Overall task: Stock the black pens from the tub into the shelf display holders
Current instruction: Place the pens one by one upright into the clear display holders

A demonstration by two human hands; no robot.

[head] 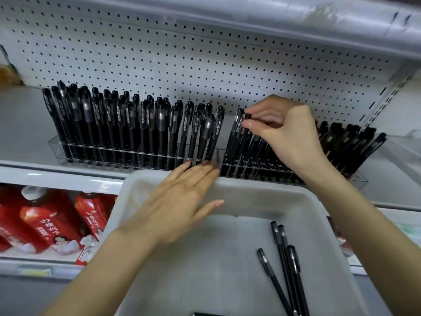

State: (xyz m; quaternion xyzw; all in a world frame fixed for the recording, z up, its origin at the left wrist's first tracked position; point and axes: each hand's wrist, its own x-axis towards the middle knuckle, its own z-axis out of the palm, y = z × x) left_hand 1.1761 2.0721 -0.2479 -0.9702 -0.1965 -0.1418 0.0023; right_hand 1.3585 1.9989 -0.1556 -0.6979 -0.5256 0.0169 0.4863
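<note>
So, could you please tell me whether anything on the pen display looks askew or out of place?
The pens in the right holder lean sideways, fanned out, while those in the left holder stand nearly upright. Nothing looks spilled or damaged.

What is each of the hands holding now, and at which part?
The right hand pinches a black pen at its cap end. The left hand holds nothing; it rests flat on the tub rim.
</note>
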